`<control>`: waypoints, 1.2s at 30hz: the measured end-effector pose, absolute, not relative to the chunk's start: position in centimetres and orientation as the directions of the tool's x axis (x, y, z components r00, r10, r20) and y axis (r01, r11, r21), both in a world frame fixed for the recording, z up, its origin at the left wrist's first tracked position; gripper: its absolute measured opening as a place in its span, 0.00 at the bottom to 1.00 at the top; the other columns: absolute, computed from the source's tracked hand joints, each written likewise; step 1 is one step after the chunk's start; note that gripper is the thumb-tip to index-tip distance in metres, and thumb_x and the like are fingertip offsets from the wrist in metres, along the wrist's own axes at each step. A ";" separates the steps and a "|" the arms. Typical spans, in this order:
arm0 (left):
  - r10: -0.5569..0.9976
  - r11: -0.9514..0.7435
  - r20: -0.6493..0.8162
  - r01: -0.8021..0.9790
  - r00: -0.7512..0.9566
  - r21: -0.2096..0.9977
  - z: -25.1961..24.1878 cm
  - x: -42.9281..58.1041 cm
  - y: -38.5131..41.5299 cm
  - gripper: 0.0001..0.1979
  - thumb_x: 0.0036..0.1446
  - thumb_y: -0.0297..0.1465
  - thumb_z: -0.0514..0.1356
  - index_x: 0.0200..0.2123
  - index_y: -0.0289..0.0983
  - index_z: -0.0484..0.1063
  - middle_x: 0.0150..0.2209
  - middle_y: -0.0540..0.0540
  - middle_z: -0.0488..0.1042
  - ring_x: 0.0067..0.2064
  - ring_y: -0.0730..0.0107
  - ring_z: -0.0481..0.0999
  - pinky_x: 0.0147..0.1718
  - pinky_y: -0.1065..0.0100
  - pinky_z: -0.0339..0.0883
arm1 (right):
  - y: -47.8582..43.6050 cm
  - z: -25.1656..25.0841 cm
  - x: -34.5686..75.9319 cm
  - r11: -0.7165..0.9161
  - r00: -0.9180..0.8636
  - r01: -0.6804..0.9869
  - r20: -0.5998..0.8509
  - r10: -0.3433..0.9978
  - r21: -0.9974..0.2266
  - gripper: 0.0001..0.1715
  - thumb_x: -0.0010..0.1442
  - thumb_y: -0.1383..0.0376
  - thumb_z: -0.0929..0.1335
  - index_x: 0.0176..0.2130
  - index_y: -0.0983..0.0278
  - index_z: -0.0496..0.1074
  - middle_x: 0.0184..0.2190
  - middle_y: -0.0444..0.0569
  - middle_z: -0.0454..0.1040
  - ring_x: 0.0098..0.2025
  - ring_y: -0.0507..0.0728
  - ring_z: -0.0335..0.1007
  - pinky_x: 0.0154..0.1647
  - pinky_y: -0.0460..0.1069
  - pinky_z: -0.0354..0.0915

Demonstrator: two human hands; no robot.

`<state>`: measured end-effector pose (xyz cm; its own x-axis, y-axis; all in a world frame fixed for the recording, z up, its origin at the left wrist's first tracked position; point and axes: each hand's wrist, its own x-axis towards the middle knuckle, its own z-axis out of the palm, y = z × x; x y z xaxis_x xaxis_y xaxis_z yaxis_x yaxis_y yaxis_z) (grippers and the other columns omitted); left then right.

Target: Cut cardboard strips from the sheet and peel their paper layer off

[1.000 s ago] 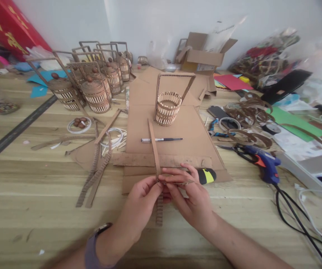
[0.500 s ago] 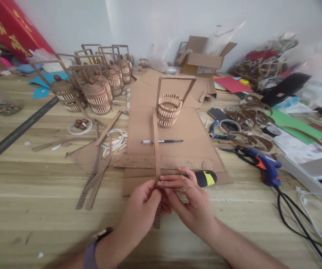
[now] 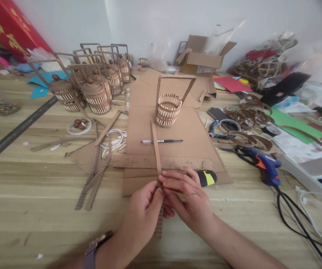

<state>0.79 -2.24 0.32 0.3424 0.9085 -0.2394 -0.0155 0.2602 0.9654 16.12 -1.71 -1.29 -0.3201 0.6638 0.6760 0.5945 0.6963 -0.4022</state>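
shifted down-frame in 0.5 s, the cardboard strip (image 3: 155, 151) is pinched at lower centre by the left hand (image 3: 144, 207); fingers of the right hand (image 3: 190, 198) touch it, grip unclear. its long axis runs up-frame toward the basket (image 3: 166, 118).

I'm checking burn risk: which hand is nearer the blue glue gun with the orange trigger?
Right. The right hand is left of the glue gun, apart from it; the left hand is farther left.
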 end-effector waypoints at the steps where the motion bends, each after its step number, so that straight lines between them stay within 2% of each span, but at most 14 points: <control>1: 0.910 0.256 -0.238 -0.008 0.341 0.967 0.3 0.8 -2.3 0.16 0.60 0.43 0.53 0.30 0.36 0.69 0.21 0.50 0.71 0.24 0.70 0.73 0.24 0.72 0.67 | -1.8 -1.3 16.1 0.695 -0.320 0.591 0.672 0.668 -0.410 0.11 0.64 0.73 0.65 0.45 0.59 0.68 0.42 0.44 0.81 0.48 0.54 0.76 0.58 0.56 0.56; 10: 0.878 0.303 -0.279 -0.001 0.389 0.953 0.0 0.9 -2.4 0.16 0.58 0.43 0.54 0.30 0.35 0.70 0.25 0.46 0.76 0.25 0.69 0.74 0.26 0.70 0.69 | -1.8 -0.6 16.1 0.577 -0.182 0.595 0.605 0.775 -0.560 0.10 0.63 0.72 0.65 0.40 0.56 0.70 0.35 0.39 0.81 0.43 0.54 0.78 0.54 0.56 0.60; 15: 0.884 0.332 -0.267 -0.113 0.384 0.936 0.1 1.0 -2.0 0.16 0.58 0.43 0.56 0.35 0.35 0.72 0.28 0.47 0.77 0.29 0.69 0.74 0.30 0.70 0.69 | -1.8 -0.7 16.1 0.628 -0.221 0.597 0.650 0.727 -0.499 0.11 0.63 0.72 0.65 0.42 0.57 0.69 0.36 0.41 0.81 0.42 0.54 0.78 0.53 0.56 0.61; 20: 0.885 0.331 -0.274 -0.095 0.377 0.939 0.3 0.9 -1.9 0.17 0.57 0.45 0.57 0.34 0.36 0.72 0.29 0.46 0.77 0.31 0.67 0.75 0.30 0.69 0.70 | -1.6 -0.8 16.1 0.663 -0.298 0.642 0.671 0.679 -0.385 0.12 0.64 0.70 0.65 0.47 0.57 0.68 0.40 0.45 0.81 0.47 0.56 0.77 0.56 0.57 0.60; 23: 0.879 0.330 -0.280 -0.069 0.386 0.942 0.5 0.9 -2.1 0.17 0.58 0.44 0.56 0.33 0.36 0.72 0.27 0.46 0.77 0.30 0.66 0.76 0.30 0.69 0.70 | -1.7 -0.9 16.1 0.667 -0.300 0.626 0.666 0.683 -0.403 0.12 0.64 0.72 0.65 0.45 0.57 0.68 0.39 0.43 0.81 0.45 0.54 0.77 0.57 0.56 0.58; 29: 0.853 0.358 -0.299 -0.063 0.428 0.932 0.3 0.9 -2.4 0.15 0.57 0.42 0.57 0.33 0.35 0.71 0.25 0.46 0.77 0.30 0.65 0.78 0.32 0.67 0.72 | -1.9 -1.0 16.2 0.565 -0.162 0.632 0.622 0.766 -0.530 0.11 0.64 0.72 0.63 0.40 0.57 0.71 0.34 0.41 0.80 0.43 0.54 0.78 0.54 0.56 0.60; 33: 0.866 0.359 -0.278 -0.129 0.416 0.924 0.0 1.0 -2.1 0.16 0.57 0.43 0.58 0.34 0.35 0.72 0.27 0.47 0.77 0.31 0.67 0.76 0.33 0.68 0.71 | -2.1 -1.0 16.1 0.599 -0.183 0.617 0.647 0.741 -0.511 0.10 0.64 0.72 0.63 0.40 0.57 0.70 0.34 0.41 0.81 0.42 0.54 0.78 0.54 0.56 0.60; 36: 0.881 0.338 -0.268 -0.122 0.389 0.933 0.0 1.0 -1.9 0.17 0.58 0.44 0.58 0.34 0.35 0.73 0.29 0.47 0.76 0.29 0.70 0.74 0.31 0.70 0.70 | -2.0 -0.9 16.1 0.620 -0.231 0.627 0.647 0.726 -0.471 0.10 0.64 0.70 0.64 0.43 0.58 0.69 0.38 0.44 0.81 0.44 0.55 0.78 0.55 0.57 0.60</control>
